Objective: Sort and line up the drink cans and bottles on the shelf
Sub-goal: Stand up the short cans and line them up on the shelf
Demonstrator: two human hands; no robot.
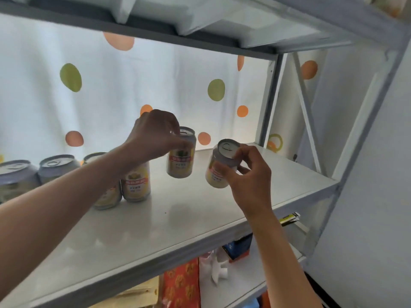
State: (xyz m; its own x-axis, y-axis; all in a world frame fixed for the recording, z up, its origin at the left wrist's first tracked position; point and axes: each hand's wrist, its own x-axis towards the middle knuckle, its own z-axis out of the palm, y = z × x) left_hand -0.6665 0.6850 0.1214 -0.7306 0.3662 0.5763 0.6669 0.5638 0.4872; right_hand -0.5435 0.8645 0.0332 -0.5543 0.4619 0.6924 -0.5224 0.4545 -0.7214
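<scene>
Head view, reading from nine o'clock across: a row of cans [55, 167] stands upright along the back of the shelf [222, 210], tops silver, bodies yellow with a red band, the near ones partly hidden behind the left forearm. The last standing can [135, 184] closes that row, touching its neighbour on the left.

Just to its two o'clock, the left hand [153, 134] comes down over the left can [181, 155]; its fingers curl round the rim and upper wall from above and from the nine o'clock side. That can hangs clear of the shelf, its long axis close to upright, base tipped slightly toward seven o'clock.

Further toward three o'clock, the right hand [246, 172] pinches the right can [221, 165], thumb on the body, fingers wrapped round the far side and the top edge. This one is tilted more, lid leaning toward one o'clock and facing the camera, and it too seems off the shelf.

The move likely turns on the bare gap of shelf at three o'clock from the last standing can. The left can is nearer to it, and probably only needs lowering with its axis brought plumb. The right can lies beyond, well apart from the row, and would need righting first. No bottles show on this shelf.
</scene>
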